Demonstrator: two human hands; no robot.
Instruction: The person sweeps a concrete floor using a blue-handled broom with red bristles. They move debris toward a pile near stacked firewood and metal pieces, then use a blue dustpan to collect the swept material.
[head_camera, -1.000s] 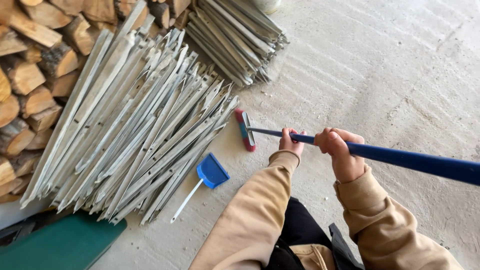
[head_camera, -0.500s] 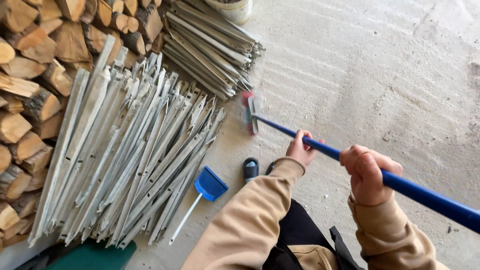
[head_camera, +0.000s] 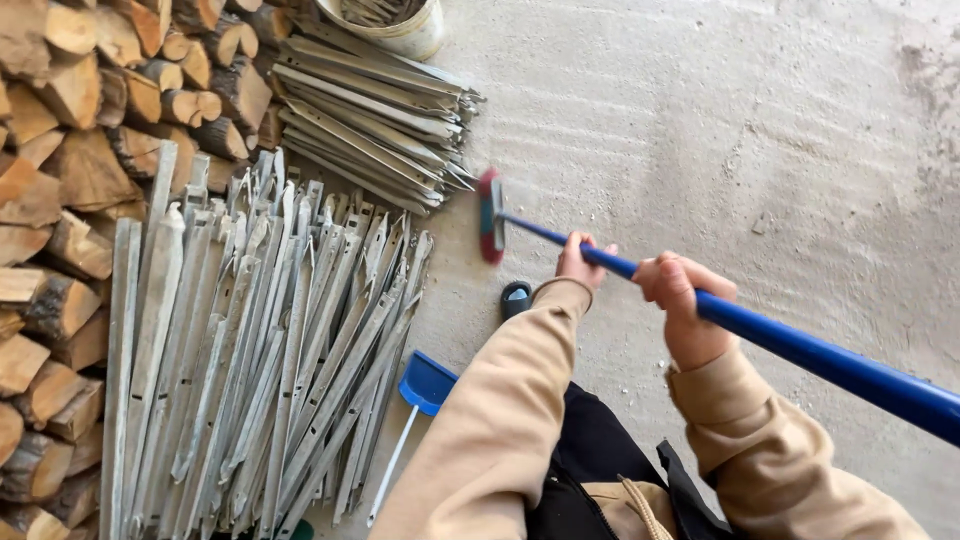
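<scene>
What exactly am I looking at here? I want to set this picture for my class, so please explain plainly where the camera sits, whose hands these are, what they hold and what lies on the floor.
The camera sits on a person's head and looks down, so the beige sleeves and both hands belong to the wearer. The left hand and right hand both grip the blue handle of a broom, whose red head rests on the concrete floor. Left of it lie two heaps of grey metal stakes, with stacked firewood behind. A blue dustpan lies near the stakes, and a pale bucket stands at the top.
</scene>
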